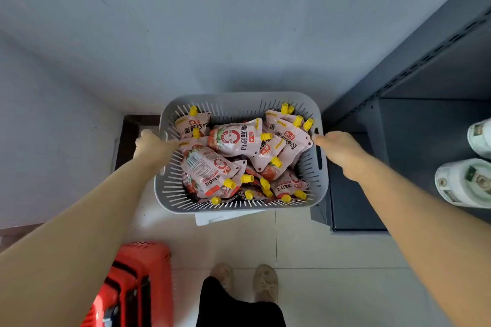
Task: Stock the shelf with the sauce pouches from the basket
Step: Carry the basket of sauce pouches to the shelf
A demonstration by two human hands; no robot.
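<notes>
A grey slotted plastic basket [233,102] is in the middle of the view, held above the floor. It is filled with several pink tomato sauce pouches [235,139] with yellow caps, lying in a loose heap. My left hand [150,145] grips the basket's left rim. At the right rim, by the handle slot, my right hand [338,147] grips the basket. The dark grey metal shelf [414,125] stands directly to the right of the basket.
Two white and green packages [467,183] lie on the shelf's lower board at the far right. A red plastic stool [132,284] stands at the lower left. My feet [247,280] are on the pale tiled floor. A grey wall is behind the basket.
</notes>
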